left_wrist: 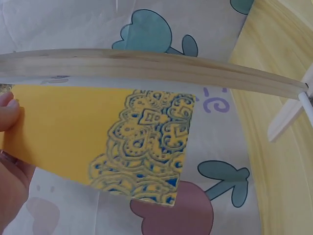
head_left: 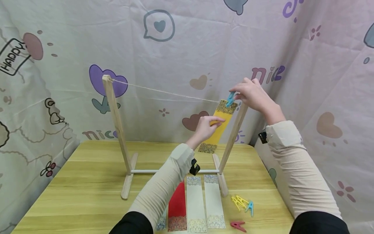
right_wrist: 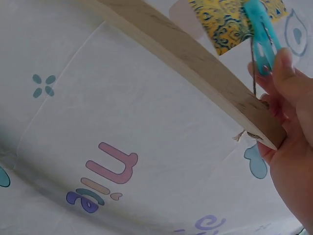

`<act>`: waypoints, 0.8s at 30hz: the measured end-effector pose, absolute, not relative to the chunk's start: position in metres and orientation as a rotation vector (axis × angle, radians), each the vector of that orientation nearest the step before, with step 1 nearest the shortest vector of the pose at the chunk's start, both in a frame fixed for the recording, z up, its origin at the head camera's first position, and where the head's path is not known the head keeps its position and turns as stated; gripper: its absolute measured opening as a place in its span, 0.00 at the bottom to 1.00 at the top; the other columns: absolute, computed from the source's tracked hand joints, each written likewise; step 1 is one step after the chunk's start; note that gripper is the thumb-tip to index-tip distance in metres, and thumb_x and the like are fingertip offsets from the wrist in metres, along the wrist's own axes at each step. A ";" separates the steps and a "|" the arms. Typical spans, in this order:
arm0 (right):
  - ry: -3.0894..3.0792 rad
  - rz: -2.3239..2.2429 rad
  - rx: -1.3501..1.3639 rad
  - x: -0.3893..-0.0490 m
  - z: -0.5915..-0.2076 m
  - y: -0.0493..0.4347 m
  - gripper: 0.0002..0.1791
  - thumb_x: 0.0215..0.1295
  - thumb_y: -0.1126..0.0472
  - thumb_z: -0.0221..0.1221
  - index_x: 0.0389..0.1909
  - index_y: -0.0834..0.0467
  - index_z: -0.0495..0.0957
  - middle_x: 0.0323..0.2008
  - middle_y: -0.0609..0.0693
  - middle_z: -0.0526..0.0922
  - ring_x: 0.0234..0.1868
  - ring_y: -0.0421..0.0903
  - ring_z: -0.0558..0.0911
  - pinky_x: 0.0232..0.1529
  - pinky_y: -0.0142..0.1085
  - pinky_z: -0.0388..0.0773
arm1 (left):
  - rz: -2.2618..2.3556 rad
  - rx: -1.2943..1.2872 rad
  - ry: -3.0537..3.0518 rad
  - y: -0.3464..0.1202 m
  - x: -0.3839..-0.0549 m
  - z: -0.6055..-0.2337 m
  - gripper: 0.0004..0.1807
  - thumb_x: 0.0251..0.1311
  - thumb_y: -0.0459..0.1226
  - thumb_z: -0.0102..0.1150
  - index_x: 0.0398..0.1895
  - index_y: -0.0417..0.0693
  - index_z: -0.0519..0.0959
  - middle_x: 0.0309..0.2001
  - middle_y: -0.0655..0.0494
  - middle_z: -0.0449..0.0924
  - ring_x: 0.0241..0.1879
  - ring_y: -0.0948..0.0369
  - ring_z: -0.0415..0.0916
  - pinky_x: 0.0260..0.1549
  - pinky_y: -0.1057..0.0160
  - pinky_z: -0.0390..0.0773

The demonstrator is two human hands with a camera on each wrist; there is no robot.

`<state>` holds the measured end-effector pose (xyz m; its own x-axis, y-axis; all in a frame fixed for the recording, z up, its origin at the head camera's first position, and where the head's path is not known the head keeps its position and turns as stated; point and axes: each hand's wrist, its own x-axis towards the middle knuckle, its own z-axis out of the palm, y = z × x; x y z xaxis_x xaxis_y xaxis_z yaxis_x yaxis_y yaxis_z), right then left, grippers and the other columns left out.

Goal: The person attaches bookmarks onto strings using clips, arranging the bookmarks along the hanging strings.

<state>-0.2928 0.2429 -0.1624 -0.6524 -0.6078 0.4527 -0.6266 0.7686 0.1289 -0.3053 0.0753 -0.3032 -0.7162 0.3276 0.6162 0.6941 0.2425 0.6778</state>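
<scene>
Near the right post, a yellow paper strip (head_left: 219,125) with dark lace patterns at both ends hangs slanted against the string (head_left: 169,92). My left hand (head_left: 205,128) pinches it by the edge; in the left wrist view the thumb (left_wrist: 9,111) lies over its face and the other fingers go below it. My right hand (head_left: 252,94) pinches a blue clothespin (head_left: 230,99) between thumb and fingers. The clothespin's nose overlaps the strip's patterned top at the string, shown also in the right wrist view, where the clothespin (right_wrist: 263,34) lies across the strip's end (right_wrist: 222,24).
A wooden frame with a left post (head_left: 117,120), right post (head_left: 235,136) and white crossbar (head_left: 146,171) stands on the table (head_left: 73,191). In front lie a red strip (head_left: 177,203), pale strips (head_left: 195,203), yellow clothespins (head_left: 239,202), a blue one (head_left: 249,208) and a red one (head_left: 238,226).
</scene>
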 end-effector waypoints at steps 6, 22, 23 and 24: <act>-2.509 0.077 0.937 -0.290 -0.161 0.241 0.17 0.51 0.67 0.62 0.44 0.63 0.78 0.34 0.55 0.80 0.32 0.47 0.63 0.35 0.43 0.53 | -1.460 -0.955 -2.222 0.074 -0.308 -0.305 0.09 0.54 0.28 0.57 0.37 0.42 0.82 0.41 0.52 0.80 0.45 0.60 0.75 0.43 0.73 0.70; -2.518 0.135 0.934 -0.291 -0.163 0.243 0.19 0.48 0.64 0.64 0.45 0.64 0.78 0.34 0.56 0.78 0.39 0.50 0.68 0.38 0.45 0.56 | -1.460 -1.002 -2.319 0.076 -0.309 -0.311 0.09 0.54 0.27 0.56 0.36 0.41 0.82 0.41 0.53 0.80 0.46 0.60 0.74 0.43 0.74 0.70; -2.517 0.139 0.933 -0.291 -0.163 0.243 0.20 0.48 0.64 0.65 0.45 0.64 0.78 0.34 0.56 0.78 0.39 0.50 0.68 0.38 0.45 0.56 | -1.453 -1.004 -2.317 0.076 -0.309 -0.311 0.08 0.55 0.27 0.56 0.36 0.41 0.82 0.41 0.53 0.81 0.45 0.61 0.74 0.42 0.75 0.70; -2.514 0.142 0.935 -0.291 -0.163 0.243 0.20 0.48 0.64 0.65 0.45 0.64 0.78 0.35 0.56 0.78 0.39 0.50 0.69 0.38 0.46 0.56 | -1.449 -1.003 -2.315 0.076 -0.310 -0.312 0.08 0.55 0.27 0.56 0.36 0.42 0.82 0.40 0.53 0.81 0.42 0.62 0.75 0.38 0.76 0.71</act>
